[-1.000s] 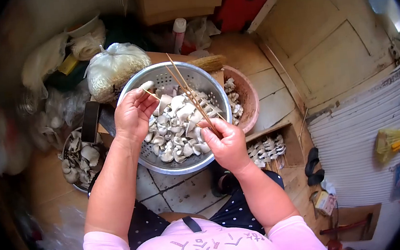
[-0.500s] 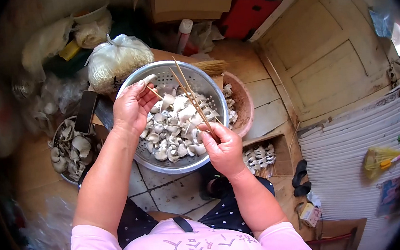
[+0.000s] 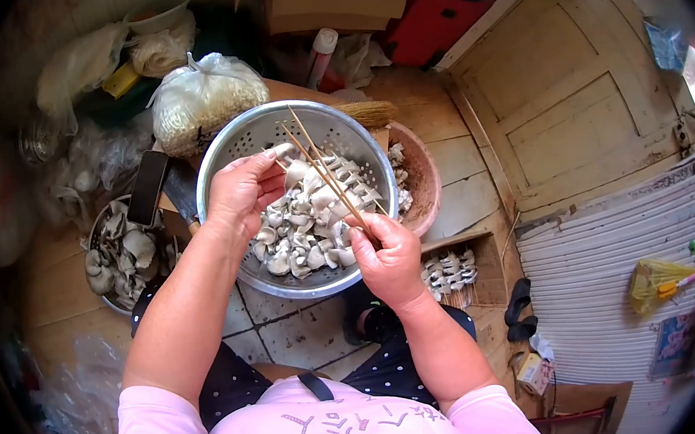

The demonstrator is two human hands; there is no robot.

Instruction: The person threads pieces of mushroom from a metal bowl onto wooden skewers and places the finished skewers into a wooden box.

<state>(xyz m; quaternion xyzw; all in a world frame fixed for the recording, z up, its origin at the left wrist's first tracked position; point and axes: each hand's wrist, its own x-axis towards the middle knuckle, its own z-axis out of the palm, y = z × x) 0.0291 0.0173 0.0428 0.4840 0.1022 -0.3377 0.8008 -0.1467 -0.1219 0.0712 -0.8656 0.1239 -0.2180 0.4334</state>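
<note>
My left hand (image 3: 238, 196) is closed, pinching a pale oyster mushroom piece (image 3: 281, 150) over the left part of a perforated metal basin (image 3: 228, 149). Close to those fingers shows a thin skewer tip, with a mushroom piece (image 3: 296, 172) just behind it. My right hand (image 3: 390, 253) grips several wooden skewers (image 3: 325, 171) above the basin's right side; the bare ones point up and away from me. Torn grey-white mushrooms (image 3: 294, 230) fill the basin below both hands. Loaded mushroom skewers (image 3: 357, 184) seem to lie along its right side, partly behind my right hand's skewers.
A pink tub (image 3: 425, 184) stands right of the basin, beside a box of skewered mushrooms (image 3: 452, 272). Another bowl of mushrooms (image 3: 121, 255) sits at left, near a phone (image 3: 148, 188). A filled plastic bag (image 3: 207, 105) is behind the basin. A door (image 3: 579, 103) is at right.
My left hand has moved right and slightly down with its mushroom piece, closer to the skewer tip. My right hand stays nearly in place; its bare skewers lean a little further left.
</note>
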